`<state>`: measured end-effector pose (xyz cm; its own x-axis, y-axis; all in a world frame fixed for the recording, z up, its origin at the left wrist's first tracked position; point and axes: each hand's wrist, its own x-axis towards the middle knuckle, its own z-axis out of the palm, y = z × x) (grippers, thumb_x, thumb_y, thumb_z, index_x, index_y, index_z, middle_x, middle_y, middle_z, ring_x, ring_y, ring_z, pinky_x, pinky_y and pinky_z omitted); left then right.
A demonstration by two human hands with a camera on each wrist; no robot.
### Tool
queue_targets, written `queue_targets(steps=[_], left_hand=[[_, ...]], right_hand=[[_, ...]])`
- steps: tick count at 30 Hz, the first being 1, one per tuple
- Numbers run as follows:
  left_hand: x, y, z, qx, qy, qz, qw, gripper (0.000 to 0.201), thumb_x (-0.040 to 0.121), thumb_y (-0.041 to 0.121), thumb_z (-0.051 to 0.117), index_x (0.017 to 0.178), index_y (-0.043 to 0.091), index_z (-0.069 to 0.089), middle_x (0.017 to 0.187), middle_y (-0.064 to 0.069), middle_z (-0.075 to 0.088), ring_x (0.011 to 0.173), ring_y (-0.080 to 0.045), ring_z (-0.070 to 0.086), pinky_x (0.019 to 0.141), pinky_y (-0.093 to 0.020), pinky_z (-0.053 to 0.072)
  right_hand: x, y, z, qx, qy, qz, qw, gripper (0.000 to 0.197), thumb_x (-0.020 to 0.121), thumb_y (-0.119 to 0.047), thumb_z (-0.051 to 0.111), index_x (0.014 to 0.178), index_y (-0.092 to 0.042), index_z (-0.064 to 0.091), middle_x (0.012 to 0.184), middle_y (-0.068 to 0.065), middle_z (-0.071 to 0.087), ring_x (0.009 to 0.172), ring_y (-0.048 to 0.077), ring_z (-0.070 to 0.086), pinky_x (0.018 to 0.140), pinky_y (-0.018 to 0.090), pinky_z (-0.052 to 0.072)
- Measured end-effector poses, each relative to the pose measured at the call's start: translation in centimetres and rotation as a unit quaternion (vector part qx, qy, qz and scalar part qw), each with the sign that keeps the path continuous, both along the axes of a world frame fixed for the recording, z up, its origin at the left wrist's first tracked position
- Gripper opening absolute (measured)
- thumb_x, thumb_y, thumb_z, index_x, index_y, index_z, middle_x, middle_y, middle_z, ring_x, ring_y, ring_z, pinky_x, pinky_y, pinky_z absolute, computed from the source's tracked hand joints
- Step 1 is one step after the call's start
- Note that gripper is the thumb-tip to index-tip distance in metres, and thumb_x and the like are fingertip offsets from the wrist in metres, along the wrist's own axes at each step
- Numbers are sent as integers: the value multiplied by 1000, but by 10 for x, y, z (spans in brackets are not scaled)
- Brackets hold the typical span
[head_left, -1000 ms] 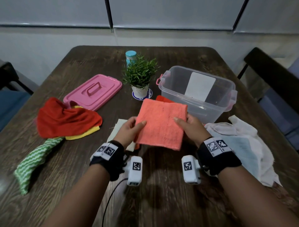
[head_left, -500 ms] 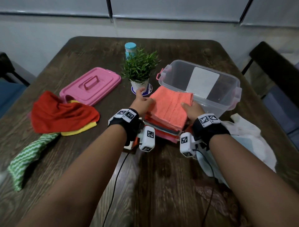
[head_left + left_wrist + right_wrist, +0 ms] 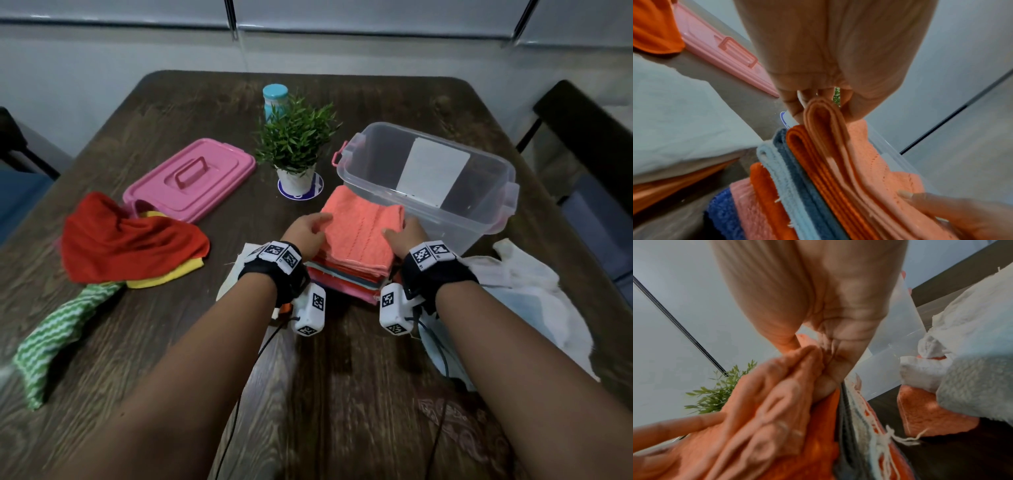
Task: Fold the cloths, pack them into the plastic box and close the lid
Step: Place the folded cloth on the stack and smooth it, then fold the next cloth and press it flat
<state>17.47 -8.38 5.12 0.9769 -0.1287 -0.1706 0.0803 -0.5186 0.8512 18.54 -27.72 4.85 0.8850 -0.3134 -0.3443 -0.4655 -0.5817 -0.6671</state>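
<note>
Left of the box (image 3: 428, 178): unfolded red cloth (image 3: 133, 240) over a yellow one, green striped cloth (image 3: 58, 332) nearer the camera, pink lid (image 3: 191, 178) set aside flat so the box stays open for loading. Just in front of the box: stack (image 3: 346, 274) of folded cloths with the salmon cloth (image 3: 363, 226) on top, left hand (image 3: 305, 233) pinching its left fold between thumb and fingers, right hand (image 3: 406, 234) curled round its right edge, probably squaring it on the stack so everything goes in as one block. Right of the stack: white cloths (image 3: 534, 294) heaped unfolded, so likely more folding before packing.
</note>
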Motion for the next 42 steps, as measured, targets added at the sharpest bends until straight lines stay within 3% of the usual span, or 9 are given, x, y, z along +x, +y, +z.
queue_targets(steps=[3, 7, 11, 17, 21, 25, 31, 38, 42], left_hand=[[4, 1, -4, 44, -2, -13, 999, 54, 87, -3, 47, 138, 13, 50, 122, -16, 62, 99, -20, 62, 80, -14, 45], [5, 0, -15, 189, -17, -15, 982, 55, 90, 22, 54, 142, 34, 42, 154, -2, 28, 135, -32, 28, 111, -41, 25], [-4, -1, -22, 268, 11, -50, 962, 57, 97, 39, 43, 149, 43, 19, 162, 1, 2, 144, -33, 8, 113, -53, 18], [-10, 5, -30, 341, 12, -104, 934, 58, 100, 50, 29, 150, 45, 1, 161, 1, -8, 148, -29, -4, 118, -51, 5], [-14, 19, -23, 358, -67, -119, 924, 62, 98, 55, 28, 151, 40, 0, 161, 2, -11, 148, -26, -4, 118, -48, 5], [-39, 49, -21, 305, -122, -67, 942, 64, 97, 53, 36, 152, 34, 10, 161, 2, 0, 147, -25, 3, 116, -44, 14], [-69, 137, -35, 422, -52, -15, 905, 54, 94, 46, 48, 145, 30, 35, 160, -1, 10, 145, -28, 7, 116, -40, 14], [-82, 240, -57, 482, 87, 77, 868, 50, 91, 43, 51, 137, 24, 46, 157, -2, 21, 143, -30, 14, 114, -45, 19], [-84, 271, -72, 473, 138, 77, 867, 55, 91, 39, 51, 142, 23, 40, 158, -3, 19, 143, -32, 14, 115, -47, 21]], right_hand=[[-10, 7, 1, -81, -56, -2, 995, 53, 89, -11, 59, 133, -3, 31, 134, 18, 42, 114, 37, 51, 77, 30, 36], [-31, 22, -2, -275, -81, 122, 950, 58, 92, -29, 53, 142, -14, 28, 153, 10, 16, 131, 36, 28, 101, 43, 35], [-35, 23, -17, -309, 20, 184, 933, 74, 97, -58, 29, 154, -16, 9, 160, 0, -20, 146, 38, 3, 114, 51, 18], [-38, 16, -21, -296, 71, 209, 929, 82, 93, -69, 19, 155, -21, -5, 156, 3, -30, 146, 39, -7, 116, 54, 9], [-42, 19, -5, -284, 79, 197, 935, 83, 92, -70, 23, 155, -20, 0, 158, 4, -27, 145, 42, -8, 116, 57, 9], [-54, 36, 18, -303, -30, 199, 932, 78, 95, -58, 38, 153, -15, 9, 161, 9, -11, 145, 41, -3, 117, 52, 8], [-79, 89, 31, -302, -173, 312, 884, 55, 92, -35, 50, 142, -15, 37, 160, 8, 10, 145, 36, 9, 116, 45, 12], [-119, 172, -23, -263, -138, 581, 757, 45, 94, -27, 48, 136, -13, 46, 155, 5, 25, 140, 28, 23, 112, 41, 25], [-149, 193, -58, -264, -43, 678, 685, 37, 95, -22, 46, 130, -8, 48, 135, 11, 46, 121, 31, 45, 95, 44, 42]])
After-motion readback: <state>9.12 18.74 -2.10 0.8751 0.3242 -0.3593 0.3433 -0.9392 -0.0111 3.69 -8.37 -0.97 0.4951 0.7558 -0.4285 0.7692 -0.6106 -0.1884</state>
